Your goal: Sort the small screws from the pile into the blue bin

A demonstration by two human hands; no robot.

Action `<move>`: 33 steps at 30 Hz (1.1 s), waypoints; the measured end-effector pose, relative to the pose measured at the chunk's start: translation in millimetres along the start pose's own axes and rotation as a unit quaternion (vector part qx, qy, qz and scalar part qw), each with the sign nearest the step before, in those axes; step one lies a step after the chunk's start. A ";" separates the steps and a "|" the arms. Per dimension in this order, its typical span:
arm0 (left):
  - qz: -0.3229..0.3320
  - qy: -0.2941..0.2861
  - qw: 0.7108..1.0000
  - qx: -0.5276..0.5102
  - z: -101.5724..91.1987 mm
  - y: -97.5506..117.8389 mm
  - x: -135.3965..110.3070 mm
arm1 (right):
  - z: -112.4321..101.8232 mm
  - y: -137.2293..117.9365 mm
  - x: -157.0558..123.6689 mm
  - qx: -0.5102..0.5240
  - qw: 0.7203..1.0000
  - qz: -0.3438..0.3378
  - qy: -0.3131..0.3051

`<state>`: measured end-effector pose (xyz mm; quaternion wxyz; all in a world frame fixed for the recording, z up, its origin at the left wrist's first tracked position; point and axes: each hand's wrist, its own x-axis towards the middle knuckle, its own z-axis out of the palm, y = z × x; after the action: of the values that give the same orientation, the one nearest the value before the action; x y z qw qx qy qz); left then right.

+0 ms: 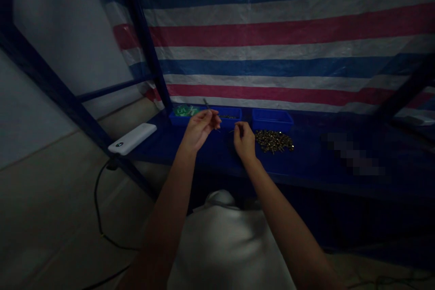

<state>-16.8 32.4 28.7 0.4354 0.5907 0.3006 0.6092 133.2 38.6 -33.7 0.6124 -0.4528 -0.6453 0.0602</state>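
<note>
My left hand (201, 128) is raised over the blue table, its fingers closed round a thin, dark rod-like tool (206, 103) whose upper end sticks up past the fingertips. Its exact kind is too dim to make out. Facing it, my right hand (244, 139) pinches something tiny and thin between thumb and forefinger, pointing toward the left hand. A gap separates the two hands. Just right of my right hand lies a pile of small brass-coloured metal parts (273, 141). Behind the left hand stands a blue tray (234, 112) with small metal pieces inside.
Another blue tray (272, 119) stands behind the pile. Green-and-white packaging (185, 111) lies in a blue tray at the left. A white oblong device (133, 138) sits at the table's left end, near a blue frame post and a black cable (98, 199). Striped sheeting (272, 31) hangs behind.
</note>
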 end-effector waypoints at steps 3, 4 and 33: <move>-0.064 -0.013 0.988 0.141 3.3 -17.6 5.2 | 0.8 1.0 -0.1 -0.003 1.000 0.005 -0.008; -0.076 -0.011 0.983 0.165 5.1 -21.2 6.2 | 0.7 1.1 0.0 -0.002 1.000 0.007 -0.010; -0.168 0.133 0.972 -0.093 14.3 -12.1 68.4 | 3.2 2.8 -2.3 -0.043 0.992 0.013 -0.114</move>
<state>4.6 96.2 51.1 0.5404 0.4026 0.3928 0.6258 131.5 40.2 -38.0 0.5136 -0.4771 -0.7073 0.0913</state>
